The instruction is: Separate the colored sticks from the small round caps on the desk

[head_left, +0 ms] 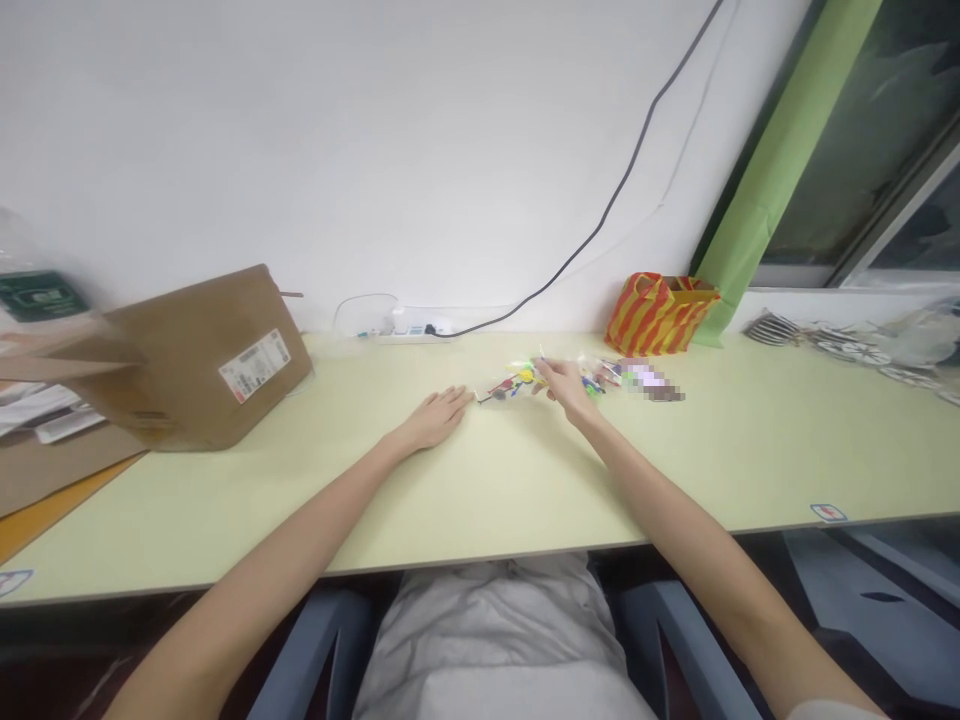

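Observation:
My left hand (433, 418) lies flat on the pale table, fingers stretched towards a row of small colourful pieces (507, 388). These are red, yellow, blue and green, with what looks like clear plastic around them; their kind is too small to tell. Over the right part of the row is my right hand (564, 386), thumb and fingers pinched together. A thin, light tip shows above those fingers, but what they hold is unclear. More small coloured pieces (598, 381) lie just right of this hand, next to a blurred-out flat object (651, 380).
A cardboard box (210, 370) with open flaps stands at the left. Against the wall are a power strip (420, 326) with a black cable (592, 235) and a red-and-yellow striped bag (660, 315). Several striped and round flat items (847, 345) lie at the far right.

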Motion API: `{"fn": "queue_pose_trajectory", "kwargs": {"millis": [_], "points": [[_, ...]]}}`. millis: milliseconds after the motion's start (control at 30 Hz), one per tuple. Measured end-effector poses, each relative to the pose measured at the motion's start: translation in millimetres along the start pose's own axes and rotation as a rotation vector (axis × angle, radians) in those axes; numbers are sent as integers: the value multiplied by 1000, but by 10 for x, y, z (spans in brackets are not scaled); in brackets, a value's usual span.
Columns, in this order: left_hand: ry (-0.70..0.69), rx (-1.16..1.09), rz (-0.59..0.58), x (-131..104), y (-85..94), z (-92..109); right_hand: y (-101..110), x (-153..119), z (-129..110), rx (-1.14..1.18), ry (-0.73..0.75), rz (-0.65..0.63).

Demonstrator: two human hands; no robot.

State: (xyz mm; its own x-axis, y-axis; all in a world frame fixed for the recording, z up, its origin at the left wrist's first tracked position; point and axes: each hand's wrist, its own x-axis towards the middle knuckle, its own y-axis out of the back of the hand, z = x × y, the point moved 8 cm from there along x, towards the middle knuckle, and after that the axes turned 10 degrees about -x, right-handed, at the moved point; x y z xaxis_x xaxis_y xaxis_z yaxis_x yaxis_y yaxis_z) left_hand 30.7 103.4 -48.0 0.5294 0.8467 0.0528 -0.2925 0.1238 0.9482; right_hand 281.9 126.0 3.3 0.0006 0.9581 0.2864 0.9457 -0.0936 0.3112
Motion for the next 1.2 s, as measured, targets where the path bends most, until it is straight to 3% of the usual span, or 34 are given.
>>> {"fn": "queue_pose_trajectory", "kwargs": {"millis": [367, 533, 733, 867, 967, 1067, 1200], "points": [[1, 33, 2, 1, 9, 28, 195, -87, -422, -295, 357, 126], [19, 25, -25, -11, 0, 36, 429, -58, -366, -194, 298, 261], [20, -26, -5, 7, 27, 22, 720, -124, -293, -32, 213, 535], [-15, -77, 15, -11, 52, 85, 762, -160, -251, 106, 172, 589], [-73, -112, 150, -30, 169, 209, 696, -122, -130, 276, 92, 557], [-31, -142, 398, -82, 378, 290, 471, -91, 23, 421, -41, 460], [-98, -256, 427, -119, 433, 505, -90, -156, 42, 580, -136, 167]]}}
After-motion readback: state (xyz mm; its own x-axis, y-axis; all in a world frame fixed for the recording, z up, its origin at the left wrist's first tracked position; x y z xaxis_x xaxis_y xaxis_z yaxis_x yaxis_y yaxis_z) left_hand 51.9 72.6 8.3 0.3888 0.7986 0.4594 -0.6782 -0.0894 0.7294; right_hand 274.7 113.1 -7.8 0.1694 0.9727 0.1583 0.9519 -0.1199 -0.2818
